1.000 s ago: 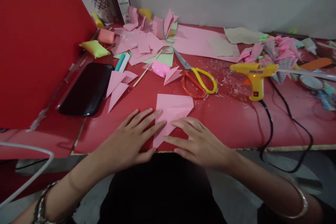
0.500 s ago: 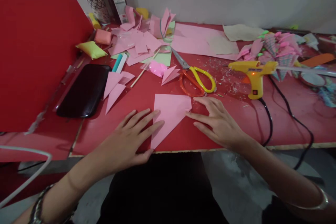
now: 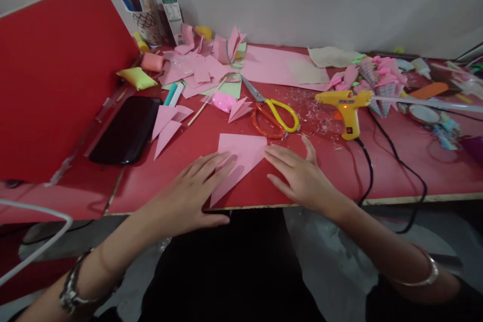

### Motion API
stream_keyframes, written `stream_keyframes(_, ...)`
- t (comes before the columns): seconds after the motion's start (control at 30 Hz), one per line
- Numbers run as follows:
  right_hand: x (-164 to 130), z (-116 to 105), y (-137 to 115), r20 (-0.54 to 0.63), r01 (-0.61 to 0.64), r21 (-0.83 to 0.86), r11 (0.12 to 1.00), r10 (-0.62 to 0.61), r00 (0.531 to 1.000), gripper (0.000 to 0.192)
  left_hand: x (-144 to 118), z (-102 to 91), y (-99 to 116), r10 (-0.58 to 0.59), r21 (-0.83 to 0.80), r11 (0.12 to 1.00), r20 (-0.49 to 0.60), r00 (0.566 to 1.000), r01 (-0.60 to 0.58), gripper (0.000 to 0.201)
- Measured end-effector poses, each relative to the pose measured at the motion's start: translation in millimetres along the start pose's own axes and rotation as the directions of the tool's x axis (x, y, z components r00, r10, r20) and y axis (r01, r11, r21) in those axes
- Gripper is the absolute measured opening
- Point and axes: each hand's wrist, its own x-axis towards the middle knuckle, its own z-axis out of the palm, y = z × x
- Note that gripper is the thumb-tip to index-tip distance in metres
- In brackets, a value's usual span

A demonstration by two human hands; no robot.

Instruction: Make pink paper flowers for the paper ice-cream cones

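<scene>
A folded sheet of pink paper lies flat at the table's front edge, its long slanted side facing my right. My left hand rests on the paper's left side with fingers stretched out and thumb apart. At the right corner, the fingertips of my right hand touch the paper's edge; its fingers are extended and the thumb is lifted. Just beyond the paper lie scissors with one yellow and one red handle. Folded pink paper pieces sit to the left, and a smaller folded one is near the scissors.
A yellow glue gun with a lit orange light stands at right, its black cord hanging over the edge. At left are a black phone-like slab and a red board. Pink paper scraps pile up at the back.
The small raised flap at the paper's right corner now lies flat. My right fingers have moved to that edge and the thumb has lifted. The camera view has shifted slightly.
</scene>
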Motion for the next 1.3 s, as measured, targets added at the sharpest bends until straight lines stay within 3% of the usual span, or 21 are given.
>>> stream_keyframes(0.2, -6, -4, -29, 0.028, 0.072, 0.031, 0.997, -0.073, 0.997, 0.040, 1, 10.6, 8, -0.104, 0.106, 0.988, -0.115, 0.988, 0.116, 0.065)
stream_keyframes(0.37, -5, -8, -30, 0.053, 0.196, 0.190, 0.962, -0.209, 0.976, 0.041, -13, 8.2, -11, 0.054, 0.128, 0.991, -0.058, 0.997, -0.046, 0.064)
stream_keyframes(0.47, -3, -6, -23, 0.082, 0.278, 0.146, 0.949, -0.292, 0.953, 0.055, -16, 2.3, -15, 0.102, 0.125, 0.987, -0.027, 0.994, -0.098, 0.063)
stream_keyframes(0.57, -6, 2, -24, 0.094, 0.351, 0.064, 0.934, -0.355, 0.930, 0.058, -15, -0.8, -6, 0.079, 0.149, 0.987, -0.118, 0.990, -0.061, 0.058)
stream_keyframes(0.7, -11, 9, -37, -0.009, 0.283, -0.043, 0.958, -0.284, 0.959, 0.039, -6, 0.5, 19, 0.101, 0.169, 0.983, -0.202, 0.974, -0.067, 0.047)
stream_keyframes(0.83, -9, 6, -43, -0.075, 0.248, -0.002, 0.969, -0.247, 0.966, 0.030, 2, 2.1, 31, 0.075, 0.145, 0.988, -0.202, 0.976, -0.046, 0.022)
stream_keyframes(0.93, -5, 3, -38, -0.066, 0.253, 0.056, 0.966, -0.249, 0.966, 0.034, 3, 2.5, 26, 0.084, 0.175, 0.983, -0.188, 0.979, -0.051, 0.015)
stream_keyframes(1.03, -5, 2, -32, -0.066, 0.228, 0.092, 0.969, -0.222, 0.973, 0.045, 0, 2.8, 16, 0.139, 0.140, 0.984, -0.194, 0.971, -0.113, 0.021)
stream_keyframes(1.2, -7, 4, -28, -0.218, 0.251, 0.030, 0.967, -0.239, 0.946, 0.043, -5, 2.2, 8, 0.221, 0.079, 0.974, -0.146, 0.964, -0.212, 0.024)
stream_keyframes(1.3, -4, 5, -28, -0.069, 0.285, 0.042, 0.958, -0.282, 0.957, 0.050, -8, 3.9, 7, 0.234, 0.085, 0.971, -0.156, 0.960, -0.223, 0.024)
